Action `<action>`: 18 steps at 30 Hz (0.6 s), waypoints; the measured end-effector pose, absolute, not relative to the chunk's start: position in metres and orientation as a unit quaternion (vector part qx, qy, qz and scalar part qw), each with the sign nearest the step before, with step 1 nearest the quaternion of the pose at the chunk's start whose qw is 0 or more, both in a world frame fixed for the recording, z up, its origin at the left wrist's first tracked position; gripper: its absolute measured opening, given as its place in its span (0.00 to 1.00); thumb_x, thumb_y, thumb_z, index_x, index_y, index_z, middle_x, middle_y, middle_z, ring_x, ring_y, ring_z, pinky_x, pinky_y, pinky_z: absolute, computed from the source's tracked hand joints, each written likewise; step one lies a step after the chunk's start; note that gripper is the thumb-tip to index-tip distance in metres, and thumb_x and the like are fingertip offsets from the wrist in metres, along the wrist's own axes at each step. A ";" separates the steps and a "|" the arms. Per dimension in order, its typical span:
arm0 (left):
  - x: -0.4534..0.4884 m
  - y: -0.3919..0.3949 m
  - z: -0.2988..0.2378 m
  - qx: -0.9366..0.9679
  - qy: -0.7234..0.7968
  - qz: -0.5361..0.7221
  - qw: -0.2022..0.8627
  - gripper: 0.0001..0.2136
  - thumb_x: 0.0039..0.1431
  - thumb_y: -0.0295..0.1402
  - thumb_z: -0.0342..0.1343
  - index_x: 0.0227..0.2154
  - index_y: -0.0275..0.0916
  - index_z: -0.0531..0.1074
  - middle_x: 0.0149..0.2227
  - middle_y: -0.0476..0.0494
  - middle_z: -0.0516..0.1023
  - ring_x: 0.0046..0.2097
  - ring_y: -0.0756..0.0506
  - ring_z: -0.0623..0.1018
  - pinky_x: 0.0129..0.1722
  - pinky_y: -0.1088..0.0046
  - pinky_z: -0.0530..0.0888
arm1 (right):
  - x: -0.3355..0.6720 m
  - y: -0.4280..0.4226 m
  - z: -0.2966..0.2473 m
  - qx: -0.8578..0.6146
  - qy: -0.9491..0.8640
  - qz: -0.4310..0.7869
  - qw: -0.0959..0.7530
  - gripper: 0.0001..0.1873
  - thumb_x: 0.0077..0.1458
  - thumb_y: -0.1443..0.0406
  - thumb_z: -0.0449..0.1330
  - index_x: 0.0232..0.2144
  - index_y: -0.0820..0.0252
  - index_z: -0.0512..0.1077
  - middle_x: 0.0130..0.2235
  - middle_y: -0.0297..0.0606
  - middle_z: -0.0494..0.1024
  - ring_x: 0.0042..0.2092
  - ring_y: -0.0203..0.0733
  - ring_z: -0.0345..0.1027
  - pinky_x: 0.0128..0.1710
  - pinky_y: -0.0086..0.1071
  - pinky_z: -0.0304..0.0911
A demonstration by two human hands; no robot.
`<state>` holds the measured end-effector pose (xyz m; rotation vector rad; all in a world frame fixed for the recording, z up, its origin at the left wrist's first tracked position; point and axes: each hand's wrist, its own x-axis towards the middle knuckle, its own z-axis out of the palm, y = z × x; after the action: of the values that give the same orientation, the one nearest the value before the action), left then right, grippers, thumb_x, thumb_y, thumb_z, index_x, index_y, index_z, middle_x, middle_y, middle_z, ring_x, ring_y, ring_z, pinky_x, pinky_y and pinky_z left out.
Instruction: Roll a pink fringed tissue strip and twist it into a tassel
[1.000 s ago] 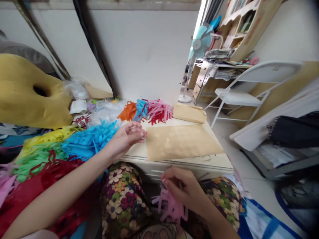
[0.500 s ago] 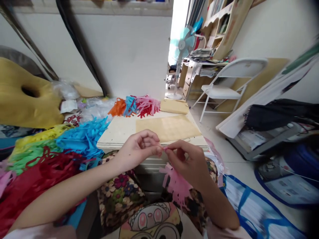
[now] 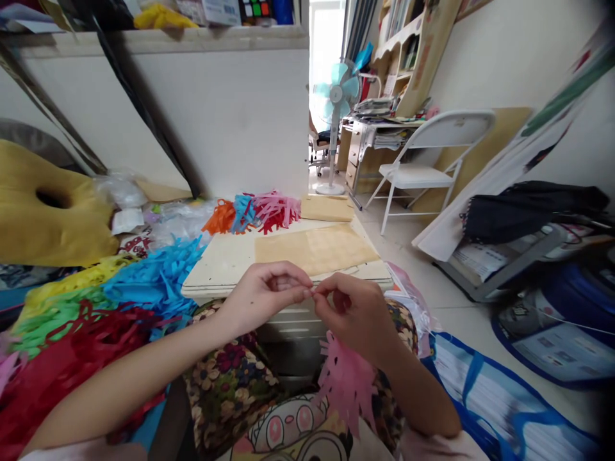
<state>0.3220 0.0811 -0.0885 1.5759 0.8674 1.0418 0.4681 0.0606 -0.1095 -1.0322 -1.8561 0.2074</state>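
My left hand (image 3: 273, 286) is closed in a pinch, thumb against index finger, above the near edge of the low table. My right hand (image 3: 353, 312) pinches right beside it, so the fingertips of both almost touch. Between them is a thin pink end, mostly hidden by the fingers. Below my right palm hangs a pink paper tassel (image 3: 346, 382), its cut strips dangling over my lap. Just past the hands, a sheet of tan paper (image 3: 314, 248) lies flat on the cream tabletop (image 3: 218, 259).
Finished-looking tassels in orange (image 3: 220, 216), blue and pink lie at the table's far edge beside a tan folded piece (image 3: 327, 208). Heaps of red (image 3: 72, 365), blue (image 3: 156, 272), green and yellow fringed paper are at left. A blue-and-white bag (image 3: 500, 390) is on the floor at right.
My head view has tilted up and turned slightly right. Both hands stay pinched together, and the pink bit between the fingertips shows less. The pink tassel hangs a little differently.
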 end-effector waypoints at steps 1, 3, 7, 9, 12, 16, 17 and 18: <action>0.323 0.081 -0.090 0.647 0.359 0.439 0.509 0.04 0.38 0.24 0.57 0.21 0.37 0.70 0.22 0.50 0.73 0.26 0.52 0.73 0.26 0.79 0.71 | 0.469 0.061 -0.110 -0.425 -0.762 0.085 0.482 0.04 0.42 0.68 0.52 0.19 0.61 0.65 0.15 0.25 0.60 0.17 0.25 0.51 0.19 0.22 0.49; 0.326 0.080 -0.092 0.634 0.357 0.459 0.510 0.06 0.37 0.24 0.57 0.22 0.36 0.68 0.21 0.51 0.73 0.26 0.53 0.73 0.27 0.79 0.71 | 0.470 0.062 -0.110 -0.427 -0.763 0.091 0.477 0.04 0.42 0.69 0.52 0.19 0.61 0.65 0.15 0.25 0.60 0.17 0.25 0.51 0.19 0.22 0.49; 0.330 0.078 -0.101 0.626 0.353 0.496 0.487 0.08 0.37 0.25 0.58 0.22 0.36 0.64 0.23 0.51 0.72 0.26 0.53 0.72 0.28 0.80 0.70 | 0.471 0.063 -0.111 -0.443 -0.765 0.113 0.454 0.05 0.42 0.69 0.52 0.18 0.61 0.65 0.14 0.25 0.60 0.17 0.25 0.51 0.19 0.21 0.48; 0.331 0.078 -0.105 0.631 0.357 0.511 0.462 0.08 0.38 0.26 0.58 0.19 0.36 0.62 0.23 0.50 0.72 0.27 0.53 0.71 0.28 0.80 0.69 | 0.472 0.063 -0.110 -0.455 -0.761 0.112 0.448 0.06 0.42 0.69 0.52 0.17 0.62 0.65 0.14 0.26 0.60 0.17 0.25 0.51 0.19 0.22 0.48; 0.331 0.080 -0.109 0.631 0.364 0.516 0.451 0.11 0.38 0.29 0.59 0.17 0.36 0.60 0.22 0.50 0.71 0.27 0.53 0.71 0.28 0.79 0.69 | 0.474 0.065 -0.109 -0.457 -0.767 0.109 0.437 0.07 0.45 0.68 0.53 0.18 0.62 0.67 0.15 0.27 0.62 0.17 0.26 0.52 0.19 0.22 0.48; 0.330 0.086 -0.109 0.630 0.376 0.488 0.473 0.11 0.36 0.30 0.60 0.17 0.36 0.61 0.21 0.51 0.71 0.25 0.53 0.71 0.26 0.79 0.68 | 0.475 0.069 -0.108 -0.446 -0.770 0.134 0.436 0.06 0.45 0.68 0.53 0.21 0.62 0.69 0.16 0.28 0.65 0.18 0.26 0.53 0.19 0.22 0.49; 0.329 0.087 -0.109 0.629 0.379 0.483 0.476 0.10 0.36 0.29 0.60 0.18 0.36 0.62 0.21 0.51 0.71 0.25 0.53 0.71 0.26 0.80 0.68 | 0.475 0.070 -0.109 -0.445 -0.763 0.147 0.445 0.06 0.45 0.69 0.54 0.20 0.62 0.69 0.16 0.27 0.65 0.18 0.25 0.53 0.19 0.22 0.49; 0.329 0.088 -0.108 0.628 0.380 0.482 0.479 0.09 0.37 0.29 0.60 0.19 0.35 0.63 0.21 0.51 0.71 0.25 0.54 0.71 0.26 0.80 0.68 | 0.474 0.071 -0.110 -0.444 -0.754 0.161 0.457 0.05 0.45 0.69 0.54 0.20 0.62 0.68 0.16 0.27 0.65 0.18 0.25 0.53 0.19 0.21 0.49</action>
<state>0.3290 0.0879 -0.1083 1.5320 0.9276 1.1758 0.4744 0.0711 -0.1099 -1.0949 -1.8576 0.3979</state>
